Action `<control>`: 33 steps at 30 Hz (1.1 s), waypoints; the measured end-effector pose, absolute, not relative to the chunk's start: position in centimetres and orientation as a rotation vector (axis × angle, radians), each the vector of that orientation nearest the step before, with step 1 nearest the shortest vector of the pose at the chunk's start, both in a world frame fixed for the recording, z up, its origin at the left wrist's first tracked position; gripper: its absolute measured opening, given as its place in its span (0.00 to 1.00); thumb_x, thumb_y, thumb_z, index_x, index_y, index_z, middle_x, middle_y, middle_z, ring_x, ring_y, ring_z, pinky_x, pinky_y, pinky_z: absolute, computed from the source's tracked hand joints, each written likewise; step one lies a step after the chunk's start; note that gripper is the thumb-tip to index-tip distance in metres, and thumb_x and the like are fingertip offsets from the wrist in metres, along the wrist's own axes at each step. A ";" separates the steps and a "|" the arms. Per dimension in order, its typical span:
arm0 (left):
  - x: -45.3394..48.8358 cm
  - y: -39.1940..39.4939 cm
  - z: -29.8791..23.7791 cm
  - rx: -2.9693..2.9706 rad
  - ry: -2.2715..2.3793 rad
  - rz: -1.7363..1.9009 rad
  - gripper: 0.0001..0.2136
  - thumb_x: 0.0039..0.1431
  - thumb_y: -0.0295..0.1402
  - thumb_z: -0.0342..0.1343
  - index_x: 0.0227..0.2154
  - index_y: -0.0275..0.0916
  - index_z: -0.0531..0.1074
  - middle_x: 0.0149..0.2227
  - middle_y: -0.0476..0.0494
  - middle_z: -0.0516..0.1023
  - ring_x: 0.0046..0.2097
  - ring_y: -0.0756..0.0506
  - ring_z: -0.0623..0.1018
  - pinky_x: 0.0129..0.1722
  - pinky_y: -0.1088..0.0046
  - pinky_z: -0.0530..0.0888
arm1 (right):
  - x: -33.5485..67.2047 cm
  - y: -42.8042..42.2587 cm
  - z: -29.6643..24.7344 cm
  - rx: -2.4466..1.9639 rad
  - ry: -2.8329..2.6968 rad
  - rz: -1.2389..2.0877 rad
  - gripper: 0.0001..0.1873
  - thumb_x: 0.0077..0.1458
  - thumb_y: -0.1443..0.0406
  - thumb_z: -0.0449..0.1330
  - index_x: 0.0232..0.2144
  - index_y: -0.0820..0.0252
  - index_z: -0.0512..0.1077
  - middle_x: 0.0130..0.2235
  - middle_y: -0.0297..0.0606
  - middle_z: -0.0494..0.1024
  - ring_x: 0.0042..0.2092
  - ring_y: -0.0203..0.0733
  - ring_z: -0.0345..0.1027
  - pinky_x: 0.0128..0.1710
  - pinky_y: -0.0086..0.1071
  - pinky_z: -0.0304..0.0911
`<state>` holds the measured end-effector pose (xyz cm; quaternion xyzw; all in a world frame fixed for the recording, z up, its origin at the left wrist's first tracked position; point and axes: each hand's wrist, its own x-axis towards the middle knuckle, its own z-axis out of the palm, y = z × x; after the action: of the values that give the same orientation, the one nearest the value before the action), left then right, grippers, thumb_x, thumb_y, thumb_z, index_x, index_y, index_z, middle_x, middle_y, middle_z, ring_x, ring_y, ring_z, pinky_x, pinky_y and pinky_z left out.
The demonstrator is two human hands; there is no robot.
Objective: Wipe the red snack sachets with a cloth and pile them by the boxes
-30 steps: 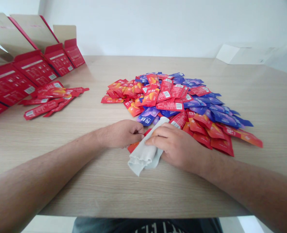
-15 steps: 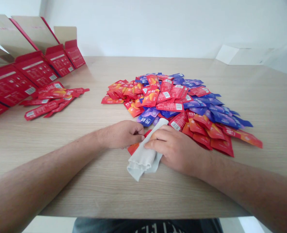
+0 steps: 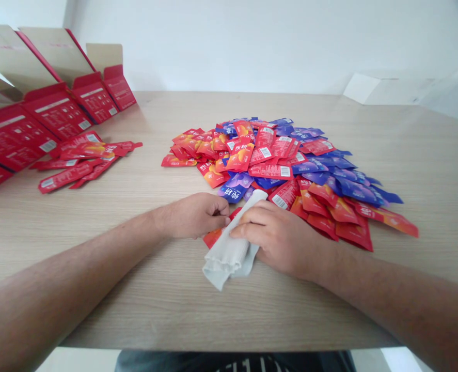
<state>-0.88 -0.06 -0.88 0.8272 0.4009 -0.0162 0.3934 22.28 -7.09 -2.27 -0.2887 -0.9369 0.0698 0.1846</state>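
A folded white cloth (image 3: 231, 249) is pinched in my right hand (image 3: 286, 237), its loose end toward the table's front edge. Under and beside the cloth lies a red-orange sachet (image 3: 212, 238), partly covered. My left hand (image 3: 198, 214) is closed at the left side of this sachet, thumb and fingers pressed together on its edge. Just beyond both hands spreads a pile of red sachets (image 3: 265, 154) and blue-purple sachets (image 3: 354, 189), overlapping one another. A blue sachet (image 3: 235, 187) lies nearest the left fingertips.
Open red cardboard boxes (image 3: 54, 111) stand in a row at the left, flaps raised. A small heap of red sachets (image 3: 69, 172) lies in front of them. A white box (image 3: 381, 90) sits at the back right, against the white wall (image 3: 236, 46). The table (image 3: 143, 305) is pale wood.
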 end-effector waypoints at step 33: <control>-0.9 0.0 -1.1 2.089 1.009 -0.039 0.08 0.61 0.39 0.52 0.30 0.42 0.70 0.21 0.56 0.68 0.24 0.51 0.68 0.23 0.76 0.60 | 22.3 -7.1 -2.2 -0.844 -2.614 0.223 0.16 0.58 0.74 0.62 0.49 0.61 0.78 0.46 0.43 0.78 0.49 0.50 0.67 0.52 0.44 0.65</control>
<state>-0.88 0.05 -1.10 0.8254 0.3987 -0.0156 0.3994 22.28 -7.08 -2.15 -0.3005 -0.9309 0.0794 0.1918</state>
